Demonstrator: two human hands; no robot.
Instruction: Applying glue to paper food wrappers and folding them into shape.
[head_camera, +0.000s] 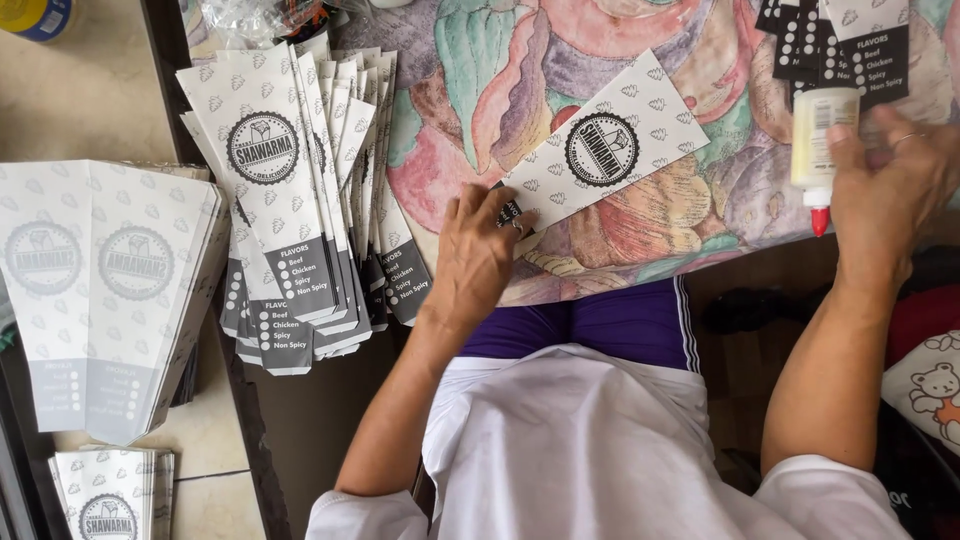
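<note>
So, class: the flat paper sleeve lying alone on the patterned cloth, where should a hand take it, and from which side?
Probably the paper sleeve is best pinched at its narrow dark end, from the table's near edge. That end points at the person, under the left hand; the wide end lies further away.

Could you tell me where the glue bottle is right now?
In the head view, the glue bottle is at the upper right, held nozzle-down in the right hand over the patterned tablecloth, just below a dark-ended stack of sleeves.
</note>
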